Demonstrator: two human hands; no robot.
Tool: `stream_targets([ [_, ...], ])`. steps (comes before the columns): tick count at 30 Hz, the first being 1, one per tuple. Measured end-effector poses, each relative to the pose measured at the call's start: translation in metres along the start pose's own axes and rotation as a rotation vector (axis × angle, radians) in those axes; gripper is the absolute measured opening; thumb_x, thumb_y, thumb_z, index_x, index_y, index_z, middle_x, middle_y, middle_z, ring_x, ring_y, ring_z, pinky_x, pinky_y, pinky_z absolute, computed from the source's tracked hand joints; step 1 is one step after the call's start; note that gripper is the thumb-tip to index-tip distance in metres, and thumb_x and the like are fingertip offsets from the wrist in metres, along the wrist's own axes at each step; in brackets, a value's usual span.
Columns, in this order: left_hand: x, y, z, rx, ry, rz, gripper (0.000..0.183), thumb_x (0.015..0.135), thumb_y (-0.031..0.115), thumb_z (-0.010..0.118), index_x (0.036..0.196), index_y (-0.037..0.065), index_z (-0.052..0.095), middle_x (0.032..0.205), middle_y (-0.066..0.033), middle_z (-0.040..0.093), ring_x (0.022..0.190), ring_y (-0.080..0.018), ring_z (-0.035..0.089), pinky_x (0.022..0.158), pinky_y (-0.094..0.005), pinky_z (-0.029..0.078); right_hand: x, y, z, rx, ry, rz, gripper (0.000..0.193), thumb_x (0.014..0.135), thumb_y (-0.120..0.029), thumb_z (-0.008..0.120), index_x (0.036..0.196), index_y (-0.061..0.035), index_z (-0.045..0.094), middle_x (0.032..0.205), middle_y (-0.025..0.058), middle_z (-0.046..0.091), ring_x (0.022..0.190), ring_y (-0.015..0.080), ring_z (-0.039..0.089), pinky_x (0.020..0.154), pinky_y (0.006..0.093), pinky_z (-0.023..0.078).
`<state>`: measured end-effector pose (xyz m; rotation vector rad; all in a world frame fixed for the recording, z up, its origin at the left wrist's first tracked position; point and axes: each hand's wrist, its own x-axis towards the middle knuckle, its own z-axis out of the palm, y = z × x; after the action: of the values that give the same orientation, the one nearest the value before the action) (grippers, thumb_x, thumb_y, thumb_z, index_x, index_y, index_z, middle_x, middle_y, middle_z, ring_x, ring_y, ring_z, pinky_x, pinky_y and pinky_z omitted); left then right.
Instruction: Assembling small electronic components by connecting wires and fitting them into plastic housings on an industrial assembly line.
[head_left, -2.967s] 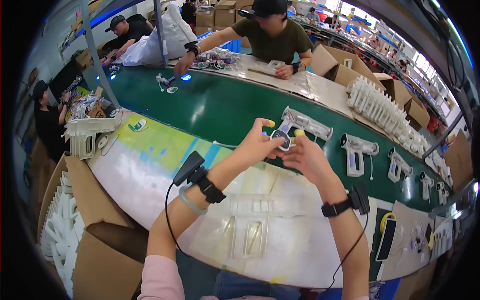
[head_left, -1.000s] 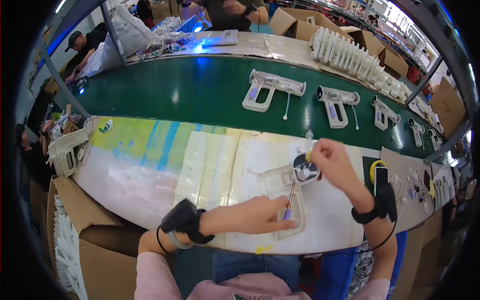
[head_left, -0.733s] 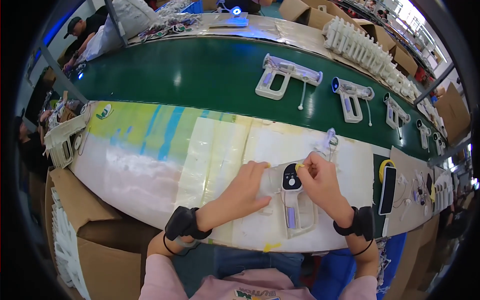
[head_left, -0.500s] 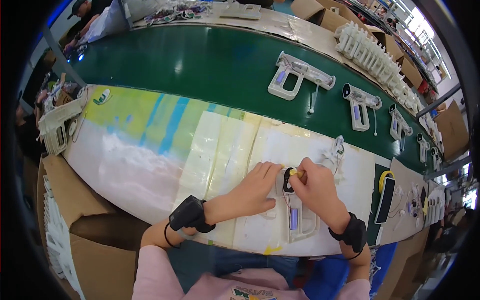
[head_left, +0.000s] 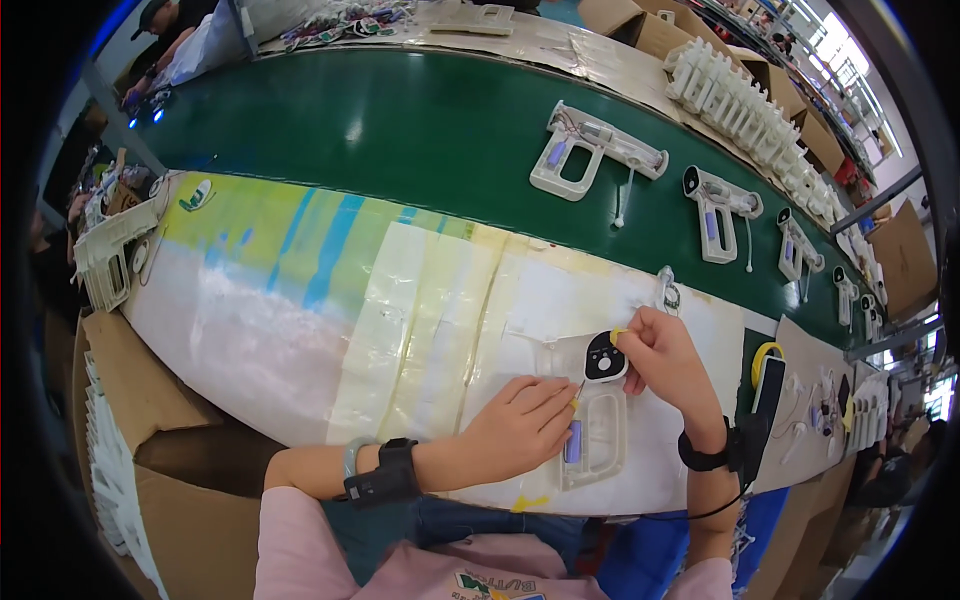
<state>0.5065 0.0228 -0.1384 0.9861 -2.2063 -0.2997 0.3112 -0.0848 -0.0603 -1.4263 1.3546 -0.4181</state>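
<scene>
A white plastic housing half with a looped handle lies on the white work surface in front of me. A purple battery cell sits in its handle. My right hand pinches the edge of a black-faced button panel, which is tilted up over the top of the housing. My left hand is beside the handle, its fingertips drawn together near thin wires under the panel. What they grip, if anything, is hidden. Yellow coverings show on fingertips of both hands.
Similar housings rest on the green belt beyond the table. A black-screened phone and yellow tape roll are at the right. An open cardboard box stands at lower left. A small white part with wires lies beyond my right hand.
The button panel has come up and now faces me more fully, with my right hand at its right edge. My left hand has moved nearer, from the panel's left side down to the handle.
</scene>
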Motion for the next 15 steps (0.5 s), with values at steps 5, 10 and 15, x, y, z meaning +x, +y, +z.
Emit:
stream_targets([
  [5, 0.002, 0.013, 0.003, 0.074, -0.028, 0.053, 0.032, 0.082, 0.016, 0.072, 0.109, 0.001, 0.064, 0.122, -0.0162, 0.063, 0.117, -0.0276, 0.058, 0.096, -0.0403, 0.045, -0.009, 0.006, 0.016, -0.198, 0.073, -0.191, 0.016, 0.089, -0.008, 0.063, 0.082, 0.0016, 0.053, 0.061, 0.0064, 0.061, 0.048, 0.0106, 0.06, 0.043, 0.0238, 0.048],
  [10, 0.0, 0.012, 0.012, -0.23, -0.04, -0.058, 0.041, 0.082, 0.015, 0.072, 0.119, 0.002, 0.06, 0.126, -0.0147, 0.062, 0.12, -0.0289, 0.056, 0.099, -0.0417, 0.044, -0.01, 0.012, 0.023, -0.335, 0.108, -0.339, 0.017, 0.087, -0.008, 0.065, 0.082, 0.0027, 0.053, 0.061, 0.0073, 0.061, 0.049, 0.0105, 0.061, 0.044, 0.0248, 0.047],
  [15, 0.002, 0.012, 0.008, -0.37, -0.101, -0.065, 0.04, 0.08, 0.013, 0.072, 0.117, 0.003, 0.063, 0.124, -0.0122, 0.062, 0.12, -0.0279, 0.056, 0.1, -0.0417, 0.044, -0.015, 0.005, 0.017, -0.182, 0.081, -0.186, 0.016, 0.087, -0.007, 0.065, 0.082, 0.0025, 0.053, 0.061, 0.0071, 0.061, 0.049, 0.0103, 0.061, 0.044, 0.025, 0.046],
])
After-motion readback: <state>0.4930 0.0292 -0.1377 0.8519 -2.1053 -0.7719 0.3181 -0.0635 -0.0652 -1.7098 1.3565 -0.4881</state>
